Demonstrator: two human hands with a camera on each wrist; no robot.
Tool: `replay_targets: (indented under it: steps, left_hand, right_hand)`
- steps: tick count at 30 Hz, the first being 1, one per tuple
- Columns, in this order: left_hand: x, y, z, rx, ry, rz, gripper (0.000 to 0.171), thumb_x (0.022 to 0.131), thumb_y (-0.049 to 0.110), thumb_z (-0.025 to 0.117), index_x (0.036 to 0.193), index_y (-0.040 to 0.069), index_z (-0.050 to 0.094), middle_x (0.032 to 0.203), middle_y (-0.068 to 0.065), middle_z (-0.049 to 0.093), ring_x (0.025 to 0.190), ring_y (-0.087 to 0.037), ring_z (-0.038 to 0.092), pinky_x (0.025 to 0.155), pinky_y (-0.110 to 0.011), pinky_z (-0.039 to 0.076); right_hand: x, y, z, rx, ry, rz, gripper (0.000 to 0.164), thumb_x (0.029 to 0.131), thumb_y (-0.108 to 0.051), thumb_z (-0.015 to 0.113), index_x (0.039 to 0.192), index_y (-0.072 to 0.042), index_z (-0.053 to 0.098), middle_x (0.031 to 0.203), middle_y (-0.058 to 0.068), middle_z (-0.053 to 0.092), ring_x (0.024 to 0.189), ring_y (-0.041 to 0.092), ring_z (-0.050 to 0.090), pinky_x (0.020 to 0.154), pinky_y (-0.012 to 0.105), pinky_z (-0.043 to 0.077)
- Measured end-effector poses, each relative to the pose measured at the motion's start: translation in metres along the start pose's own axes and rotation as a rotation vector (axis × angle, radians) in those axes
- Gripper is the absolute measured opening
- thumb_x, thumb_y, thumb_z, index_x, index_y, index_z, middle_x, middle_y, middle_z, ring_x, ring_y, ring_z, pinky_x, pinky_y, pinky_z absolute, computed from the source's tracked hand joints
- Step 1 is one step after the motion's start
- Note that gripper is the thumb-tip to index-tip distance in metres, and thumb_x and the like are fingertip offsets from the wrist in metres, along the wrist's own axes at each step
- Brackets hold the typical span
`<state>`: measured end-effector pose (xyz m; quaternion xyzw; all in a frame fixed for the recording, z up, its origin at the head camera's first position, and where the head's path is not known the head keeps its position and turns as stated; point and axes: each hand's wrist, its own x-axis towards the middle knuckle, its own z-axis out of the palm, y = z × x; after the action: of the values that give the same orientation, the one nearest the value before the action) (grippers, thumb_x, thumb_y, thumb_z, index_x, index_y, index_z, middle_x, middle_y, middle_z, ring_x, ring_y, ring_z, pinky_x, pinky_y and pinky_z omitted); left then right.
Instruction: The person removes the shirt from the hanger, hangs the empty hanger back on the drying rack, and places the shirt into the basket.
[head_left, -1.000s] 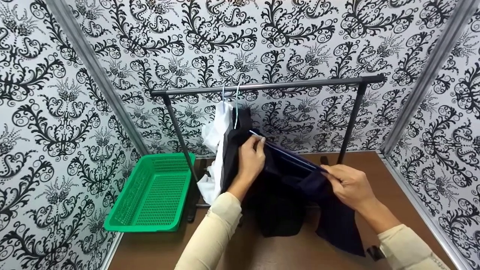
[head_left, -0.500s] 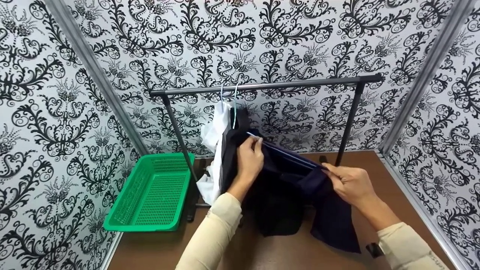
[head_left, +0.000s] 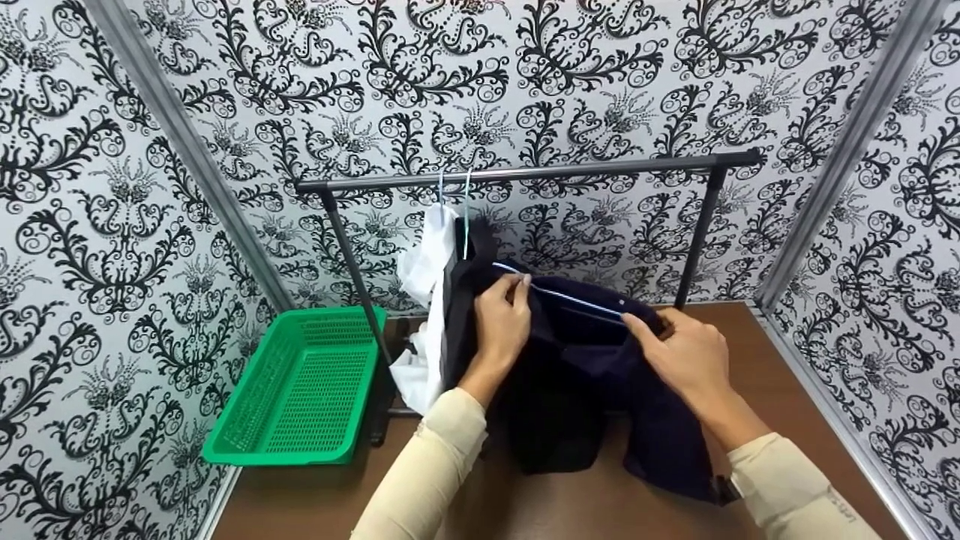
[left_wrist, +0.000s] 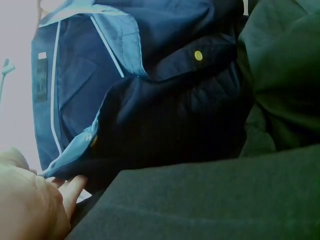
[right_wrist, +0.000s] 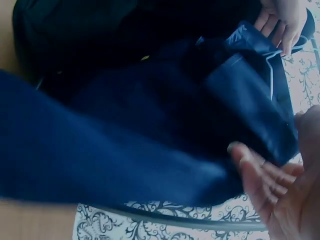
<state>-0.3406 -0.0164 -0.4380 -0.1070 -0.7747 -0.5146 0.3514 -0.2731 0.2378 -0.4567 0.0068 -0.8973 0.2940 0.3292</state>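
In the head view, a dark navy shirt (head_left: 667, 420) with yellow buttons hangs from a thin pale clothes hanger (head_left: 577, 301), which runs inside its opening. My left hand (head_left: 504, 319) pinches the hanger near its hook end, at the shirt's neck edge. Toward the hanger's other end, my right hand (head_left: 686, 360) grips the shirt's shoulder cloth, thumb on the inner side and fingers behind. The right wrist view shows the cloth between that thumb and fingers, partly blurred. A label (left_wrist: 42, 80) lies inside the neck in the left wrist view.
A dark clothes rack (head_left: 600, 169) spans the back. A white garment (head_left: 429, 262) and a black garment (head_left: 461, 315) hang from it on hangers, close to my left hand. A green plastic basket (head_left: 322, 405) stands at the left on the brown table (head_left: 555, 510).
My right hand has shifted left and slightly up, with its thumb now inside the shirt's opening. That opening is wider and more of the hanger shows. My left hand stays nearly in place.
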Motion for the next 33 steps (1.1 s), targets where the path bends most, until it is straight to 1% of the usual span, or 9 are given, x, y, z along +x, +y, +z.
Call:
replay_targets:
  steps: [3, 8, 14, 16, 18, 21, 23, 28, 33]
  left_hand:
    - [0.0, 0.0, 0.0, -0.009, -0.005, -0.003, 0.014, 0.102, 0.016, 0.072, 0.095, 0.007, 0.082, 0.083, -0.006, 0.081, 0.067, -0.009, 0.065, 0.066, -0.028, 0.056]
    - [0.0, 0.001, -0.002, -0.019, -0.011, 0.0, 0.015, 0.102, 0.017, 0.072, 0.096, 0.007, 0.082, 0.083, -0.006, 0.081, 0.067, -0.009, 0.065, 0.066, -0.028, 0.056]
    - [0.001, 0.001, -0.003, -0.016, -0.018, 0.026, 0.014, 0.101, 0.015, 0.073, 0.095, 0.006, 0.082, 0.083, -0.006, 0.08, 0.067, -0.009, 0.064, 0.066, -0.027, 0.056]
    - [0.001, 0.002, -0.004, -0.009, -0.023, 0.043, 0.015, 0.102, 0.015, 0.072, 0.095, 0.006, 0.081, 0.084, -0.006, 0.08, 0.068, -0.01, 0.066, 0.067, -0.028, 0.057]
    - [0.001, 0.002, -0.003, 0.003, -0.028, 0.056, 0.015, 0.102, 0.015, 0.072, 0.095, 0.006, 0.081, 0.084, -0.006, 0.081, 0.069, -0.011, 0.068, 0.067, -0.028, 0.058]
    - [0.0, 0.002, -0.003, 0.004, -0.036, 0.057, 0.015, 0.102, 0.016, 0.072, 0.095, 0.006, 0.082, 0.085, -0.005, 0.081, 0.071, -0.012, 0.07, 0.069, -0.028, 0.059]
    - [0.0, 0.001, -0.003, -0.002, -0.034, 0.051, 0.015, 0.102, 0.016, 0.072, 0.095, 0.006, 0.082, 0.085, -0.005, 0.081, 0.07, -0.012, 0.069, 0.068, -0.028, 0.059]
    - [0.001, -0.001, -0.004, -0.015, -0.014, 0.042, 0.015, 0.102, 0.016, 0.072, 0.096, 0.006, 0.081, 0.083, -0.006, 0.08, 0.069, -0.011, 0.067, 0.067, -0.028, 0.057]
    - [0.001, -0.002, -0.004, 0.018, 0.006, 0.07, 0.015, 0.103, 0.017, 0.071, 0.096, 0.007, 0.08, 0.084, -0.006, 0.079, 0.071, -0.014, 0.068, 0.069, -0.03, 0.057]
  right_hand:
    - [0.005, -0.001, -0.001, -0.033, 0.0, 0.044, 0.044, 0.095, -0.056, 0.074, 0.092, -0.013, 0.079, 0.079, 0.021, 0.078, 0.074, 0.05, 0.073, 0.069, 0.063, 0.05]
    - [0.006, 0.003, -0.003, -0.059, 0.017, 0.048, 0.023, 0.093, -0.035, 0.071, 0.097, -0.014, 0.08, 0.087, 0.022, 0.08, 0.074, 0.053, 0.071, 0.067, 0.065, 0.049]
    - [0.005, 0.008, -0.005, -0.087, -0.046, 0.054, 0.021, 0.094, -0.028, 0.066, 0.101, -0.013, 0.08, 0.093, 0.025, 0.079, 0.077, 0.057, 0.069, 0.068, 0.067, 0.05]
    - [0.005, 0.009, -0.007, -0.087, -0.067, 0.08, 0.021, 0.094, -0.027, 0.065, 0.098, -0.012, 0.079, 0.092, 0.025, 0.079, 0.076, 0.056, 0.068, 0.068, 0.066, 0.05]
    - [0.005, 0.009, -0.007, -0.084, -0.073, 0.106, 0.019, 0.093, -0.027, 0.064, 0.09, -0.011, 0.075, 0.087, 0.025, 0.077, 0.074, 0.054, 0.067, 0.068, 0.065, 0.049]
    - [0.005, 0.008, -0.008, -0.067, -0.066, 0.124, 0.018, 0.091, -0.024, 0.064, 0.08, -0.011, 0.069, 0.08, 0.024, 0.073, 0.07, 0.052, 0.066, 0.067, 0.064, 0.049]
    - [0.005, 0.007, -0.007, -0.051, -0.049, 0.118, 0.018, 0.09, -0.022, 0.064, 0.078, -0.009, 0.068, 0.077, 0.024, 0.072, 0.071, 0.054, 0.066, 0.068, 0.065, 0.049]
    - [0.007, 0.006, -0.007, -0.017, -0.022, 0.107, 0.015, 0.089, -0.019, 0.064, 0.083, -0.008, 0.073, 0.079, 0.023, 0.075, 0.074, 0.054, 0.068, 0.071, 0.065, 0.051]
    - [0.01, 0.007, -0.01, -0.037, -0.071, 0.132, 0.016, 0.091, -0.022, 0.064, 0.086, -0.01, 0.073, 0.083, 0.023, 0.075, 0.074, 0.051, 0.068, 0.069, 0.063, 0.051]
